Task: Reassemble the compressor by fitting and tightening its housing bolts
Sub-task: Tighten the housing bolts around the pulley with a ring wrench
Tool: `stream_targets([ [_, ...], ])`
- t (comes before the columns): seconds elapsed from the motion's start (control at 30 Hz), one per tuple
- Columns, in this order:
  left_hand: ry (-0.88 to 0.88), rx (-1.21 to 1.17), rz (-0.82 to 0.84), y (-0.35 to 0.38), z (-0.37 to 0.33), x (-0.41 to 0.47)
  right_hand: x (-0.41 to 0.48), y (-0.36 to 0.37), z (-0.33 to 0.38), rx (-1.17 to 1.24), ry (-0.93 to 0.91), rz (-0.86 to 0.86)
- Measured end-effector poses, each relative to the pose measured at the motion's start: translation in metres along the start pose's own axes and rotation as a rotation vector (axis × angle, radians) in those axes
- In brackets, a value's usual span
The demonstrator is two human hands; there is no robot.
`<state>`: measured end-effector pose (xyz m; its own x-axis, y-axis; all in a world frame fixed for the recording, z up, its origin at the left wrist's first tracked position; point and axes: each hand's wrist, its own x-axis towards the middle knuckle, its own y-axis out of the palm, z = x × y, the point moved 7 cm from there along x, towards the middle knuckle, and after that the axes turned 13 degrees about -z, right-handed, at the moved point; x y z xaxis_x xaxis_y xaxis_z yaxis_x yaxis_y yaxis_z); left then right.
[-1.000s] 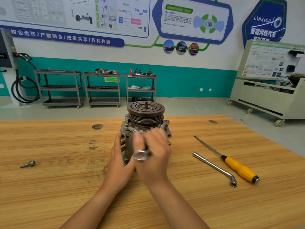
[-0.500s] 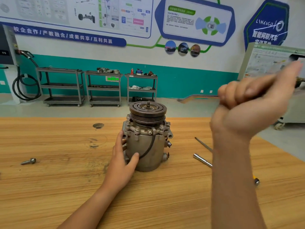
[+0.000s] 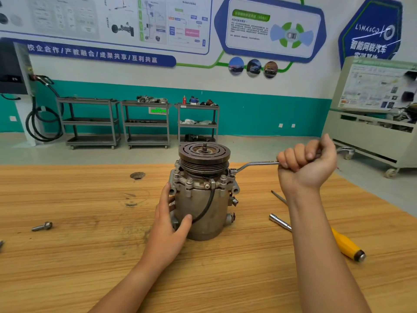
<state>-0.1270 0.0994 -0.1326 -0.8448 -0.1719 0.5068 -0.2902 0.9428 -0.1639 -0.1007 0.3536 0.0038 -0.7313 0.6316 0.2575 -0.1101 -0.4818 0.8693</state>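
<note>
A teal-banded wall (image 3: 259, 114) and parts carts (image 3: 144, 123) stood behind the wooden bench (image 3: 90, 256); the compressor (image 3: 203, 213) stood upright on it, pulley uppermost, between the two hands; the left hand (image 3: 168, 227) braced the housing, its fingers (image 3: 167, 195) nearly straight along the side and the thumb pressed on the front; the right hand (image 3: 306, 168) was fisted round the handle of a ring wrench (image 3: 255, 164), whose ring end sat on a flange bolt (image 3: 232, 171) well left of those curled fingers; a loose bolt (image 3: 42, 226) lay far left of the left fingers. To tighten well, the ring probably needed seating fully and the pull kept level, with the left hand resisting twist; the other bolts likely wanted even, crosswise tightening.
</note>
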Motion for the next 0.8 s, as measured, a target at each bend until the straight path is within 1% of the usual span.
stream_targets([
  [0.1, 0.007, 0.002, -0.007, -0.001, -0.001, 0.0, 0.004, 0.003, -0.003, -0.027, 0.038, 0.058],
  [0.27, 0.004, 0.013, -0.006, 0.0, -0.001, 0.0, 0.003, -0.018, -0.003, -0.042, 0.066, 0.08],
  [0.4, 0.0, 0.019, -0.014, -0.001, 0.0, 0.0, -0.008, -0.026, -0.002, -0.113, 0.007, 0.178],
  [0.53, 0.009, 0.034, -0.022, -0.001, 0.0, 0.0, -0.02, -0.012, 0.001, -0.209, -0.08, 0.329],
  [0.6, 0.014, 0.039, -0.025, 0.0, 0.0, 0.001, -0.027, -0.006, 0.002, -0.264, -0.123, 0.362],
  [0.67, 0.009, 0.026, -0.027, -0.001, 0.0, 0.001, -0.036, -0.009, 0.002, -0.281, -0.16, 0.355],
  [0.8, 0.006, 0.022, -0.026, -0.001, 0.001, 0.001, -0.048, -0.036, -0.002, -0.274, -0.213, 0.243],
])
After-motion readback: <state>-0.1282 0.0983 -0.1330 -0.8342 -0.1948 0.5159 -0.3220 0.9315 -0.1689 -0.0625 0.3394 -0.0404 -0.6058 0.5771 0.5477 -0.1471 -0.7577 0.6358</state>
